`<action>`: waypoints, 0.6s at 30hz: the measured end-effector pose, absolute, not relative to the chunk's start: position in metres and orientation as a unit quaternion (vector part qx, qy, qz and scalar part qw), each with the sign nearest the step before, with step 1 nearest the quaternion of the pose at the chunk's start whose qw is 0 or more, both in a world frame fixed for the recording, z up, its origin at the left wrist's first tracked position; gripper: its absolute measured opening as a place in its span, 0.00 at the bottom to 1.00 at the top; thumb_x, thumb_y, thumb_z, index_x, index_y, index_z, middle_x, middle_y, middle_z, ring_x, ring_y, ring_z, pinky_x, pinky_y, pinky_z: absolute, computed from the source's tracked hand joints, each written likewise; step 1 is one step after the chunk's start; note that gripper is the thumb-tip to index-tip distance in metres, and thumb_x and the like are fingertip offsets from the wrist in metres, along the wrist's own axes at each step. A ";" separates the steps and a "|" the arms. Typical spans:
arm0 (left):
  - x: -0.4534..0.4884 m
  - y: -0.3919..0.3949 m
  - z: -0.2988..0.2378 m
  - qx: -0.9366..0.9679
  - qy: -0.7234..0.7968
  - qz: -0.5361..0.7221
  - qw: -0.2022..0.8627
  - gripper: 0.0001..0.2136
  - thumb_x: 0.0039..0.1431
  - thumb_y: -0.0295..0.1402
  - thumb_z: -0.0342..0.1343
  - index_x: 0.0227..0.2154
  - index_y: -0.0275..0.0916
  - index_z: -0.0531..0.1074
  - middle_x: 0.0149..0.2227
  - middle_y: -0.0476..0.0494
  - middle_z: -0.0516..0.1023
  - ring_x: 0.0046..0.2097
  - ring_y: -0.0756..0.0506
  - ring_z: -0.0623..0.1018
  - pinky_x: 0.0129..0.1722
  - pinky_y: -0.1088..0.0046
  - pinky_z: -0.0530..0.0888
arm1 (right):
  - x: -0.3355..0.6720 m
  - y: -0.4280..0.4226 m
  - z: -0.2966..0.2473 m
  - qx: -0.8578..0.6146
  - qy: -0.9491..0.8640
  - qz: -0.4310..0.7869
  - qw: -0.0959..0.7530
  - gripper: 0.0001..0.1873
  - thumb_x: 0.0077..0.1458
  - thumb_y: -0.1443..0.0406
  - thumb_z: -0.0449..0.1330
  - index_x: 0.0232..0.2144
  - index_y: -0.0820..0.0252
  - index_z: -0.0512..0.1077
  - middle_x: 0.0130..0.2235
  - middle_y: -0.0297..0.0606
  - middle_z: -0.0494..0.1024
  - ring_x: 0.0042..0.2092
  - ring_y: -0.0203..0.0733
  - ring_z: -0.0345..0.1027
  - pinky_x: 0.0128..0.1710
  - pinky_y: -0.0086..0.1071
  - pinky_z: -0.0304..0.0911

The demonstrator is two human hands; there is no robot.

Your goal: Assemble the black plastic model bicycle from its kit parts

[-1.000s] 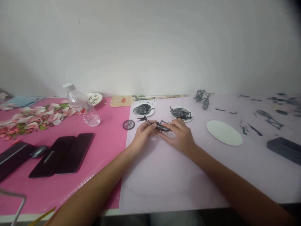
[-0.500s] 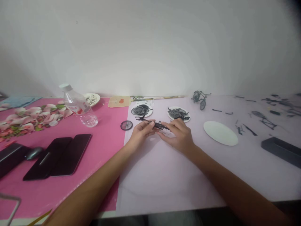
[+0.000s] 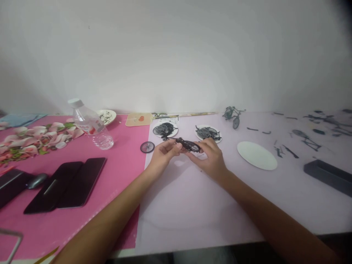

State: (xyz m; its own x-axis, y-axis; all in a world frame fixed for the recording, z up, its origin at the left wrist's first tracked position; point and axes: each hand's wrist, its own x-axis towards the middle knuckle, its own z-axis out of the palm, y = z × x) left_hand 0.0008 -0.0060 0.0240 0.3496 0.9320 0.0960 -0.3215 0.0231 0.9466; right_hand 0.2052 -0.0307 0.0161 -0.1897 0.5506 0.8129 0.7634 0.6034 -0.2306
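Observation:
My left hand [image 3: 162, 154] and my right hand [image 3: 211, 158] meet over the pale table, both pinching a small black model bicycle part [image 3: 188, 145] held between their fingertips, slightly above the surface. A loose black wheel [image 3: 147, 147] lies just left of my left hand on the pink mat's edge. Two small white plates [image 3: 171, 133] [image 3: 217, 134] heaped with black wheels and parts sit just beyond the hands. A finished dark green model bicycle [image 3: 233, 113] stands farther back.
An empty white plate [image 3: 256, 155] lies to the right, with scattered black parts [image 3: 286, 150] and a dark tray [image 3: 327, 174] beyond. On the pink mat [image 3: 110, 176] sit a water bottle [image 3: 90, 124], a black folded case [image 3: 66, 184], a mouse [image 3: 36, 180] and artificial flowers [image 3: 33, 137].
Both hands lifted the black part a little off the table and turned it; the view drifted slightly, shifting everything leftward.

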 end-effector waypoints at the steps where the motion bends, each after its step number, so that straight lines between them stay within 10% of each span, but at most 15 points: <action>1: 0.001 -0.007 0.026 0.509 0.302 0.486 0.643 0.18 0.57 0.45 0.70 0.41 0.36 0.80 0.42 0.37 0.84 0.45 0.41 0.84 0.48 0.66 0.75 | 0.205 -0.031 0.017 -0.426 -0.763 -0.121 0.471 0.15 0.60 0.59 0.70 0.48 0.54 0.79 0.31 0.36 0.71 0.34 0.44 0.67 0.36 0.40 0.69; 10: 0.003 -0.008 0.020 0.474 0.301 0.487 0.669 0.22 0.60 0.48 0.67 0.52 0.39 0.79 0.45 0.38 0.84 0.46 0.41 0.84 0.50 0.64 0.76 | 0.210 -0.029 0.015 -0.383 -0.782 -0.210 0.444 0.19 0.59 0.60 0.71 0.52 0.53 0.79 0.30 0.37 0.74 0.33 0.45 0.69 0.34 0.39 0.69; 18: 0.010 -0.015 0.022 0.390 0.318 0.513 0.695 0.17 0.57 0.46 0.69 0.39 0.37 0.79 0.42 0.42 0.82 0.42 0.46 0.81 0.50 0.65 0.77 | 0.211 -0.029 0.015 -0.348 -0.792 -0.263 0.427 0.21 0.58 0.63 0.71 0.54 0.56 0.76 0.29 0.35 0.73 0.31 0.41 0.66 0.32 0.36 0.66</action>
